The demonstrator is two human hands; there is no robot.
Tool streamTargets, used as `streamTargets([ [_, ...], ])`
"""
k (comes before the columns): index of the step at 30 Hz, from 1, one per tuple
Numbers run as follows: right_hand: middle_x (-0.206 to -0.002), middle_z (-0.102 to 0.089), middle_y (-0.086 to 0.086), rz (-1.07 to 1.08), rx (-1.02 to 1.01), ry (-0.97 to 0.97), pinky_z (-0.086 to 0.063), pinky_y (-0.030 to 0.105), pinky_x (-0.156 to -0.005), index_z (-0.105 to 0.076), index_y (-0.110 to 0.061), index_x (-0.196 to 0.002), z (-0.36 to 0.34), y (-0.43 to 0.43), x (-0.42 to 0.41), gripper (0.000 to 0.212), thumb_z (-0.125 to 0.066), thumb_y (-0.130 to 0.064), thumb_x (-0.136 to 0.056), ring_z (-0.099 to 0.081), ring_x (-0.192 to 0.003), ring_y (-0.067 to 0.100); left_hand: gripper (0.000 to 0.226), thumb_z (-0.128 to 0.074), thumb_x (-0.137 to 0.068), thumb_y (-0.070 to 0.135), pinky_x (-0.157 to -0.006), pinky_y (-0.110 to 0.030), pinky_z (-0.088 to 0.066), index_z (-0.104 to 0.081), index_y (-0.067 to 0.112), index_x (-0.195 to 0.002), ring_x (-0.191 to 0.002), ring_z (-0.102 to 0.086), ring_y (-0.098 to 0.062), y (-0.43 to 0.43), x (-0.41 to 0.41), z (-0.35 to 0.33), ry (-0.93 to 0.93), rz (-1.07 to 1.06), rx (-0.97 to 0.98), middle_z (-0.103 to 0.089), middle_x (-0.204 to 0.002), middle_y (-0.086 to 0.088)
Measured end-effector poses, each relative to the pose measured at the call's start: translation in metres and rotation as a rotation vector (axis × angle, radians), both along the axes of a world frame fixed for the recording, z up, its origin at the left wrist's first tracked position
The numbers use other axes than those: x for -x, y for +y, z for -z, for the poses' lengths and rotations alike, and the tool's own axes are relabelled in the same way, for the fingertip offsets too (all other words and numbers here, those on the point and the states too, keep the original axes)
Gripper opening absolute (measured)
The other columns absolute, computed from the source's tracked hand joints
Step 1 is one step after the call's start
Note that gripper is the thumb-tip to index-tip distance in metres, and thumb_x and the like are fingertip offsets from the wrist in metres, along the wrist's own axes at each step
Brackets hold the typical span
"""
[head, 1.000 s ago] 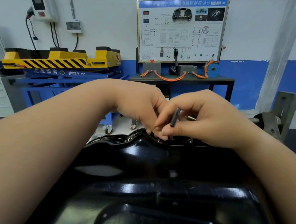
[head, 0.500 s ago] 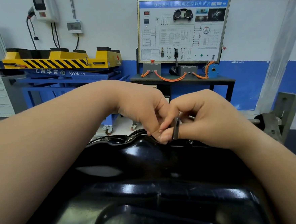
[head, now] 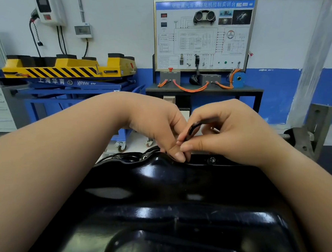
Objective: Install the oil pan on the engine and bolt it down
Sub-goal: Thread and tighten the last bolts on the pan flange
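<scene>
Alignment looks the aim: over the far rim of the glossy black pressed-metal oil pan (head: 161, 187), bottom-up under both forearms, the right hand (head: 232, 136) pinches a short dark rod-like piece (head: 192, 129), while the left hand (head: 157, 126) points its fingertips down beside it, whether pinching anything I cannot tell

Glossy black oil pan (head: 165, 187), bottom up

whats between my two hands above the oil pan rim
In the head view, a slim dark rod, pinched by the right hand, spans the gap to the left hand.
</scene>
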State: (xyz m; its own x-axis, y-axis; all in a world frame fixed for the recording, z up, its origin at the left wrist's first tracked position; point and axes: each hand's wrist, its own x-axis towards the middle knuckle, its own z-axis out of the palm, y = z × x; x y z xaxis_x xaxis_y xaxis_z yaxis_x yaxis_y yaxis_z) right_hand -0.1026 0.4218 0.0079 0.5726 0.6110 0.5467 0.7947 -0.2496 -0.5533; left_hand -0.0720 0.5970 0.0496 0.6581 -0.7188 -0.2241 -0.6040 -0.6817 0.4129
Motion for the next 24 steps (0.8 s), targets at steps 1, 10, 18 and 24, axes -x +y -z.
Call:
streamTargets([
  [1, -0.065, -0.069, -0.009, 0.022, -0.001, -0.018, -0.045, 0.011, -0.062, -0.071, -0.004, -0.073, 0.0, 0.0012, 0.0001, 0.011, -0.08, -0.008, -0.068, -0.06, -0.062, -0.005, 0.016, -0.073, -0.074, 0.022, -0.076, -0.024, -0.048, -0.071, 0.036, -0.068, -0.066, -0.06, -0.004, -0.0008, 0.0003, -0.0002, 0.003, 0.003, 0.004, -0.065, -0.064, 0.015],
  [10, -0.09, -0.073, -0.013, -0.056, 0.008, 0.004, -0.053, 0.03, -0.049, -0.07, -0.028, -0.095, -0.0011, -0.0034, 0.0034, 0.022, -0.064, -0.011, -0.083, -0.066, -0.07, 0.006, 0.004, -0.071, -0.069, 0.028, -0.07, -0.02, -0.046, -0.071, 0.027, -0.073, -0.063, -0.057, -0.004, 0.0, 0.0003, -0.0004, 0.004, -0.01, 0.017, -0.064, -0.061, 0.015],
  [18, -0.071, -0.072, 0.003, 0.057, 0.028, -0.116, -0.046, 0.019, -0.057, -0.075, -0.009, -0.081, -0.0015, 0.0029, 0.002, 0.009, -0.073, -0.002, -0.076, -0.06, -0.057, 0.006, 0.004, -0.072, -0.066, 0.033, -0.071, -0.019, -0.048, -0.07, 0.037, -0.065, -0.064, -0.059, -0.004, 0.002, 0.0011, -0.0005, 0.008, -0.009, 0.025, -0.065, -0.063, 0.013],
  [24, -0.065, -0.067, -0.004, 0.064, 0.057, -0.156, -0.038, 0.01, -0.056, -0.074, -0.005, -0.077, -0.0032, 0.0043, 0.0042, 0.005, -0.075, -0.001, -0.073, -0.053, -0.055, -0.004, 0.021, -0.073, -0.075, 0.024, -0.069, -0.013, -0.045, -0.068, 0.04, -0.062, -0.062, -0.058, -0.001, 0.0002, 0.0017, -0.0036, -0.014, -0.016, -0.023, -0.064, -0.06, 0.015],
])
